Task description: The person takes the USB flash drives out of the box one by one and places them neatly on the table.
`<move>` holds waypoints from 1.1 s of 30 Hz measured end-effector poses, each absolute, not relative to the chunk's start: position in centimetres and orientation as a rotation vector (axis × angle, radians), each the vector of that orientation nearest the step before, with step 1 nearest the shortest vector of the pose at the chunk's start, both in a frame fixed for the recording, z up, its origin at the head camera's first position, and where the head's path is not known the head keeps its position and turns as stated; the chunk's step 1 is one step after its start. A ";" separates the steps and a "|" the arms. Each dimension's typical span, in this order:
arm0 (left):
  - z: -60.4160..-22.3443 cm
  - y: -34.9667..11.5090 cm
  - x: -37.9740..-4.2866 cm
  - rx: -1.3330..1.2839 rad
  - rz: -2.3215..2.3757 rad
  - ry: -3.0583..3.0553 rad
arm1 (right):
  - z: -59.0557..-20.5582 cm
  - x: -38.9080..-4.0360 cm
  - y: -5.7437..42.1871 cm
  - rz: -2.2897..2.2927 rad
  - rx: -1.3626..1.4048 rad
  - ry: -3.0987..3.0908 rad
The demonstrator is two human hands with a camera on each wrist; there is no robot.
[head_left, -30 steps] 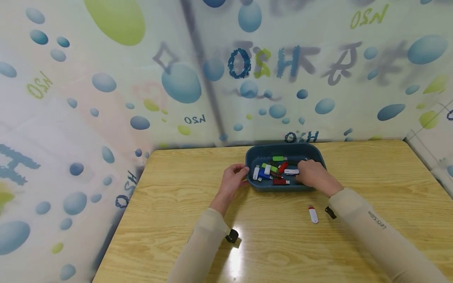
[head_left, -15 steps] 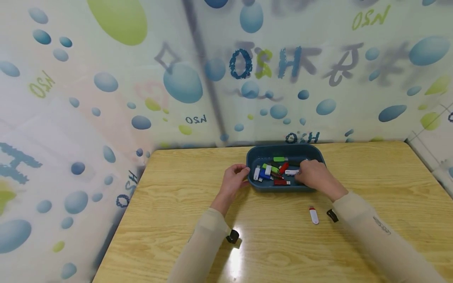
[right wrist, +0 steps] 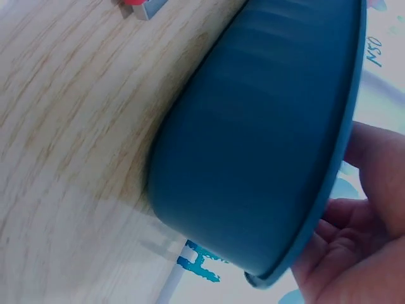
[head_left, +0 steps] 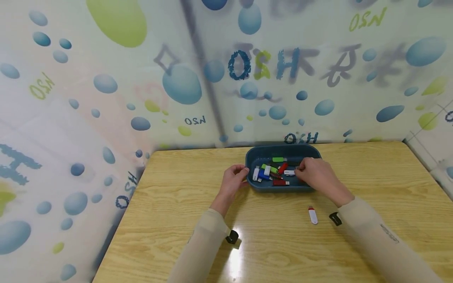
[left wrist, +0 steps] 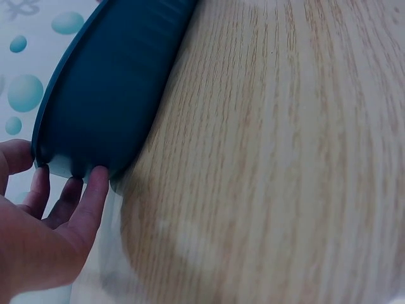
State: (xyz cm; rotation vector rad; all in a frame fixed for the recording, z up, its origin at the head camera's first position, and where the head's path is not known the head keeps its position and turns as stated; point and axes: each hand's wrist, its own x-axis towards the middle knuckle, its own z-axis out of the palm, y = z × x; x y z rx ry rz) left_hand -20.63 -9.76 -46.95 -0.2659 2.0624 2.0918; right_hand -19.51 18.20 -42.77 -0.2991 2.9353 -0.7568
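Note:
A dark blue-teal plastic bin (head_left: 279, 188) stands on the wooden table, with several USB flash drives inside. My left hand (head_left: 233, 180) grips its left end, thumb at the rim and fingertips against the outer wall (left wrist: 107, 95). Over the right part of the bin is my right hand (head_left: 315, 175), fingers curled and fingertips right at the end of a white USB flash drive (head_left: 289, 172). In the right wrist view the bin's rim (right wrist: 342, 139) hides those fingertips, and I cannot tell whether they pinch anything. Green (head_left: 278, 159) and dark red (head_left: 281, 182) drives lie nearby.
A white-and-red USB flash drive (head_left: 313, 215) lies on the table (head_left: 177, 204) in front of the bin, near my right wrist. Behind the table's far edge hangs a patterned curtain (head_left: 226, 78) with blue and green drops.
My right hand has lifted slightly and its wrist has shifted right and toward me, while the fingertips stay near the white drive. The left hand and the bin have kept their places.

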 end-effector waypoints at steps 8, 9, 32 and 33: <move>-47.0 -9.8 -20.6 -0.259 2.096 2.066 | -42.3 -18.8 18.6 -0.783 -0.226 2.987; -47.0 -9.8 -20.6 -0.261 2.095 2.066 | -42.2 -18.7 18.7 -0.787 -0.214 2.990; -46.9 -9.7 -20.4 -0.260 2.087 2.077 | -40.7 -15.8 21.3 -0.871 -0.155 3.075; -46.9 -9.8 -20.5 -0.260 2.082 2.082 | -40.7 -15.7 21.4 -0.872 -0.154 3.075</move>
